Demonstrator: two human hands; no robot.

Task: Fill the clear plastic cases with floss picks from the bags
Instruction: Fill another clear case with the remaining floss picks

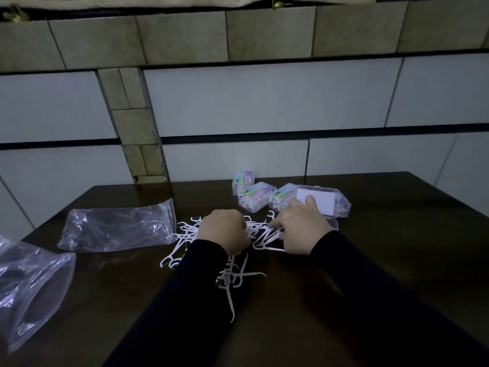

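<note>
A dark wooden desk (370, 260) fills the lower half of the frame, with a tiled wall behind it. Loose white floss picks (232, 274) lie scattered in a heap at the centre of the desk, spreading from under both hands down toward the lower middle.

The left hand (223, 231) rests knuckles-up on the heap, its fingers curled down into the picks; whether they actually grip any is hidden from view. The right hand (301, 229) sits just right of it, fingers bent and pinching among the picks at its left edge, thumb raised toward the cases. Both arms wear dark sleeves (370, 300).

Just above the hands, upper centre of the desk, stand clear plastic cases: three closed ones with colourful labels (255, 197), and an open case (325, 205) at the right with a white card inside.

Two clear plastic bags lie at the left: one flat bag (116, 226) beside the heap, another bag (29, 292) at the frame's left edge.
</note>
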